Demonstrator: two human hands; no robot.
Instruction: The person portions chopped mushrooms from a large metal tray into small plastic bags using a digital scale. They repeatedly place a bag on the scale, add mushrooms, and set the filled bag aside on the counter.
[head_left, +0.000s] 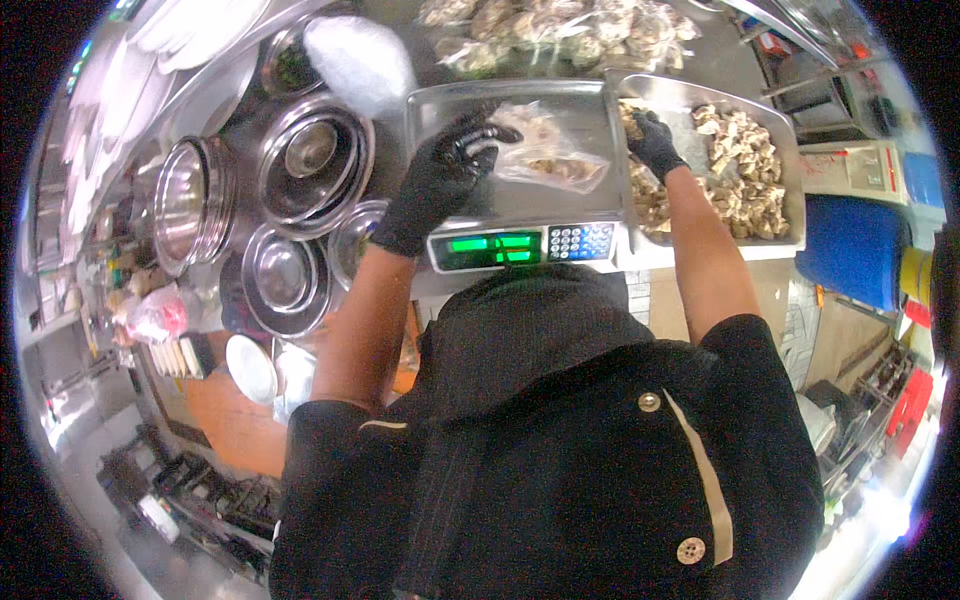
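Observation:
My left hand (457, 169), in a black glove, is over the metal pan (450, 199) of a digital scale (521, 247). Its curved fingers overlap the left edge of a clear plastic bag (551, 150); whether they grip it is unclear. Some light brown pieces show in the lower part of the bag, which lies on the pan. My right hand (656, 142), also black-gloved, reaches into a metal tray (793, 172) on the right. Its fingers touch pale, meat-like pieces (742, 150) at the tray's left side, their tips partly hidden. The scale's green displays are lit.
Several filled clear bags (562, 34) lie beyond the scale. Stacked metal bowls (315, 165) and a whitish plastic bundle (360, 64) stand to the left. A blue container (847, 251) is at the right, beside the tray.

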